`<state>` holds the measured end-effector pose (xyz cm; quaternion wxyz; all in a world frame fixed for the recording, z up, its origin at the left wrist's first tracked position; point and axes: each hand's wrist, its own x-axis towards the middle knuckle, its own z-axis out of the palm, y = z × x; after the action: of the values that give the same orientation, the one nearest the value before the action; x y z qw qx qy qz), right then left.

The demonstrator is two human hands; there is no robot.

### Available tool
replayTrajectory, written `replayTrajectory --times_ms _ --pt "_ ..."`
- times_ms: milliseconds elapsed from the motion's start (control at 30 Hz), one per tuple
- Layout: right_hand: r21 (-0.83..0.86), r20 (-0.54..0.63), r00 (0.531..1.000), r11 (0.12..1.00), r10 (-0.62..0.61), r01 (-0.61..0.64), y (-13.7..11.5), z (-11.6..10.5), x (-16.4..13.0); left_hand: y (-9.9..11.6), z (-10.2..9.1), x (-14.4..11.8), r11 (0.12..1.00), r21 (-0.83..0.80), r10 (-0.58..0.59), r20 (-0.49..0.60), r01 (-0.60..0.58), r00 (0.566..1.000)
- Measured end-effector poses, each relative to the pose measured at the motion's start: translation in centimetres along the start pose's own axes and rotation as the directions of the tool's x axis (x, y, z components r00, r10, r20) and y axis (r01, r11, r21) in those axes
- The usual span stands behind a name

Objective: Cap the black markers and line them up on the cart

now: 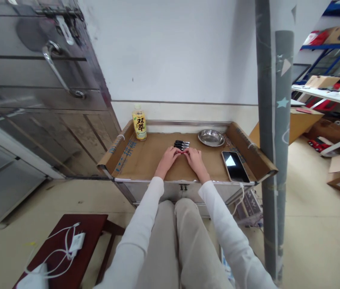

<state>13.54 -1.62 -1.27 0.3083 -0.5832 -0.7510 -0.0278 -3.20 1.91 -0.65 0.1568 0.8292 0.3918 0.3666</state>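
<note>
Several short black rods with silvery ends (182, 143), looking like pens or tools, lie side by side on the cardboard-covered top (154, 156). Just in front of them are both my hands, their fingertips meeting. My left hand (169, 157) has its fingers bent together at the near left edge of the row. Opposite it, my right hand (194, 159) is closed the same way. A small dark reddish spot shows between the fingertips; I cannot make out whether it is a thing held. The fingers partly cover the nearest rod.
A yellow drink bottle (140, 123) stands at the back left. A round steel dish (211, 137) sits at the back right, with a phone (235, 166) in front of it, cabled. Raised cardboard flaps edge both sides. A grey wrapped roll (280, 152) rises at the right.
</note>
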Motion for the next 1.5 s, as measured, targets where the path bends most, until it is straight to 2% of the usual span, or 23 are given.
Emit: replayTrajectory --times_ms 100,233,367,433,533,700,800,900,1000,1100,1267,1367,1500 --pt "0.048 0.004 0.999 0.998 -0.035 0.035 -0.1 -0.2 0.1 0.4 -0.2 0.0 0.999 -0.034 0.010 -0.001 -0.010 1.000" --pt "0.109 0.004 0.996 0.991 -0.084 0.083 -0.2 -0.4 0.0 0.4 -0.1 0.1 0.989 -0.141 -0.036 -0.031 0.031 0.999" --pt "0.059 0.012 0.996 0.994 -0.091 0.090 -0.2 -0.5 0.0 0.4 -0.1 0.2 0.986 -0.159 -0.046 -0.003 0.045 0.999" --pt "0.005 -0.005 0.998 0.998 -0.063 0.063 -0.2 -0.4 0.0 0.5 -0.1 0.2 0.992 -0.122 -0.030 -0.016 0.028 0.999" --pt "-0.044 -0.068 0.998 0.999 0.014 -0.017 -0.2 -0.4 0.1 0.6 -0.1 0.2 1.000 0.015 0.016 -0.027 -0.015 1.000" --pt "-0.052 -0.163 0.976 0.986 0.146 -0.156 0.1 -0.6 0.0 0.5 0.3 0.0 0.975 0.219 0.016 0.105 -0.039 0.994" --pt "-0.081 -0.158 0.970 0.976 0.188 -0.202 0.3 -0.6 -0.1 0.3 0.5 -0.1 0.963 0.267 -0.004 0.111 -0.026 0.994" --pt "-0.117 -0.132 0.971 0.969 0.200 -0.216 0.3 -0.4 -0.1 0.1 0.5 0.0 0.970 0.245 -0.022 0.077 0.003 0.997" --pt "-0.140 -0.117 0.983 0.977 0.142 -0.158 0.1 -0.4 0.0 -0.1 0.4 0.0 0.982 0.191 -0.005 -0.005 0.006 1.000" --pt "-0.126 -0.105 0.992 0.989 0.070 -0.083 -0.3 -0.5 0.0 -0.3 0.4 0.0 0.985 0.163 0.056 -0.042 -0.049 0.998" --pt "0.090 -0.023 0.989 0.985 -0.149 0.150 -0.8 -0.9 -0.1 -0.5 0.4 0.1 0.994 0.089 0.082 -0.149 -0.070 0.985" --pt "0.197 -0.053 0.974 0.954 -0.219 0.225 -0.7 -0.7 0.0 -0.4 0.3 0.3 0.990 0.138 0.035 -0.201 -0.007 0.979" --pt "0.212 -0.142 0.981 0.964 -0.130 0.158 0.0 0.0 0.1 -0.1 0.0 0.2 0.911 0.363 -0.102 -0.260 0.195 0.960"
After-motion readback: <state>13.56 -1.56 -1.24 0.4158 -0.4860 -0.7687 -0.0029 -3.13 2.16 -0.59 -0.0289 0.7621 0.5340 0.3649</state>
